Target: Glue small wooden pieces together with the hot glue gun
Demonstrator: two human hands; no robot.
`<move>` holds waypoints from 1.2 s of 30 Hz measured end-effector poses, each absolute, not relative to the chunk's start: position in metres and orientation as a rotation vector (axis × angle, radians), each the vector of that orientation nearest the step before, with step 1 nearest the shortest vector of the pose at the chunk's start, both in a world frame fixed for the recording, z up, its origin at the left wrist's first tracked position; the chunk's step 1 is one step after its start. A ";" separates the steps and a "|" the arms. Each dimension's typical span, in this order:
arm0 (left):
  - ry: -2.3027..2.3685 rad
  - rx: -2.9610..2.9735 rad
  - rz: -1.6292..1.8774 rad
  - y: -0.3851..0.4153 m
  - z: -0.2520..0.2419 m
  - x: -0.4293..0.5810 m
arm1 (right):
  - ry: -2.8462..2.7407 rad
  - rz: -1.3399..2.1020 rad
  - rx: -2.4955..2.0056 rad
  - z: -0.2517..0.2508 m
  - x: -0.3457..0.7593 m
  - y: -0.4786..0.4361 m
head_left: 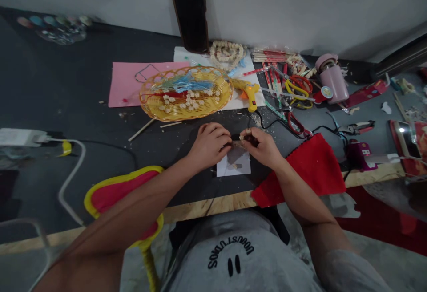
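Note:
My left hand [211, 145] and my right hand [262, 147] meet close together over the near part of the table. The right fingertips pinch a small cream-coloured piece [241, 137]. The left fingers are closed, and what they hold is too small and dark to make out. Beneath the hands lies a white square of paper [223, 167] with a small pale bit [235, 166] on it. Just beyond stands a yellow woven basket [151, 113] holding cream-coloured flower-like pieces [191, 100] and blue tassels [191, 83].
A yellow glue gun [250, 92] lies right of the basket. Farther right are yellow-handled scissors [296, 91], a pink bottle [333, 78] and pliers [356, 127]. Red cloth [313, 167] lies by my right forearm. A phone [190, 11] leans against the wall.

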State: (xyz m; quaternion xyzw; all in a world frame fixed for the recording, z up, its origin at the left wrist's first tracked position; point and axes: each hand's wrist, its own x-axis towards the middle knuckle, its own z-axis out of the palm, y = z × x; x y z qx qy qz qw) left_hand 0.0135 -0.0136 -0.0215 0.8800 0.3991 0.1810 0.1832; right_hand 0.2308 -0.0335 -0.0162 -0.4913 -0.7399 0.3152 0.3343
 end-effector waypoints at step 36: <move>1.120 2.501 0.550 -0.014 -0.022 0.014 | -2.417 0.399 -1.324 0.010 0.234 -0.051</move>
